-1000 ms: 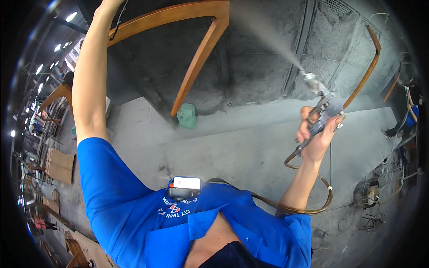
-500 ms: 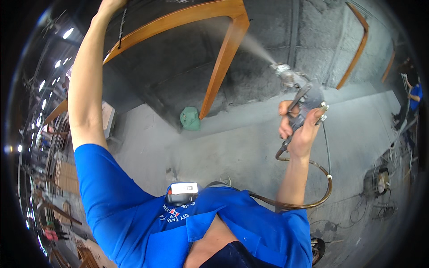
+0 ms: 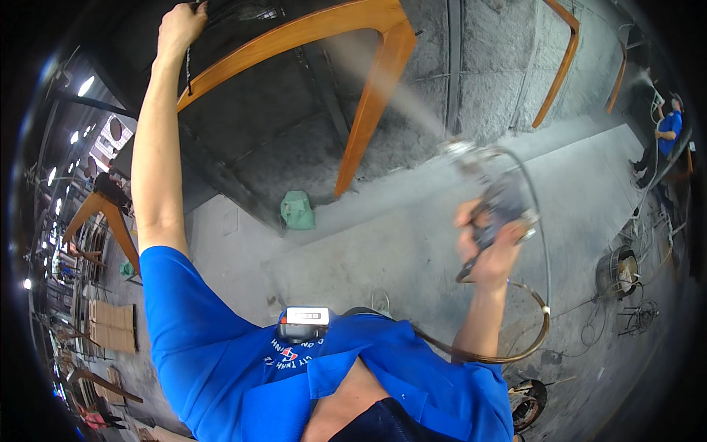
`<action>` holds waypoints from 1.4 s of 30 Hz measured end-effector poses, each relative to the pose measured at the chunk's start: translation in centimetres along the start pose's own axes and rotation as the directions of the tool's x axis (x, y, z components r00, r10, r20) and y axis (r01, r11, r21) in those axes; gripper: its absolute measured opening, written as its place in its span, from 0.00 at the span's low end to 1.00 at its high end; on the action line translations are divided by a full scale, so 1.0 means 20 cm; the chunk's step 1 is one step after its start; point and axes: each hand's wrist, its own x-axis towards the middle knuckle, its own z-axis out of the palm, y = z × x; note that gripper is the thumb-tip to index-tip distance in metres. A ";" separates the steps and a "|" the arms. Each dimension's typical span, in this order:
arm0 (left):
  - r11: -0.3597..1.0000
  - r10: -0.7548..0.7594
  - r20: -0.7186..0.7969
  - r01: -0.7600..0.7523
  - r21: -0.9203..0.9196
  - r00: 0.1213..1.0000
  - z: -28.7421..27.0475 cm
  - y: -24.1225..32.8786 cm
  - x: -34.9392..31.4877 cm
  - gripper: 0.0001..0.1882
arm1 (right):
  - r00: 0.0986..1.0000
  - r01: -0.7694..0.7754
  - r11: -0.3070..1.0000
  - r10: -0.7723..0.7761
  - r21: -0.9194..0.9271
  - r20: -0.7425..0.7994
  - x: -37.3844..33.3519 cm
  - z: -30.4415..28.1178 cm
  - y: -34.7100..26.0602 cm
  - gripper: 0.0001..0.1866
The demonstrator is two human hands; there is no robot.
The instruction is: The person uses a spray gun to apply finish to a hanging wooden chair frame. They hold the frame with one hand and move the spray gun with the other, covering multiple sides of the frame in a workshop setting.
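Note:
My left hand [image 3: 180,31] is raised at the upper left, its fingers closed on the top of a dark hanging chain [image 3: 188,70]. The chain runs down to a bent brown wooden frame piece [image 3: 283,40], which hangs in front of me with one leg slanting downward. In my right hand [image 3: 492,250] is a spray gun [image 3: 501,202], blurred by motion, with my fingers wrapped round its handle. A pale cone of spray leaves the nozzle toward the wooden leg. A brown hose [image 3: 526,357] loops down from the gun past my forearm.
A green bundle [image 3: 297,211] lies on the grey floor by the booth wall. More wooden pieces [image 3: 561,66] hang at the upper right, where another person in blue [image 3: 669,132] stands. Round containers [image 3: 618,271] and loose hoses lie at right. Stacked boards [image 3: 113,326] stand at left.
The spray gun has moved slightly lower, still spraying. My left hand has come more fully into view. The surroundings have shifted in the picture, and the other person shows more at right.

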 end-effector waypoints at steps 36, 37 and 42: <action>0.892 0.079 -0.297 -0.200 -0.406 0.952 0.50 0.06 -0.16 0.26 | 0.995 0.088 0.840 -0.097 -0.535 0.012 0.18 -0.15 0.28 0.36; 0.861 0.037 -0.228 -0.147 -0.487 0.973 0.49 0.07 -0.15 0.34 | 0.999 0.037 0.820 -0.024 -0.571 0.030 0.15 -0.16 0.31 0.34; 0.857 0.027 -0.256 -0.154 -0.491 0.966 0.48 0.13 -0.19 0.38 | 0.871 -0.252 0.674 0.470 -0.695 0.141 -0.07 -0.11 0.51 0.31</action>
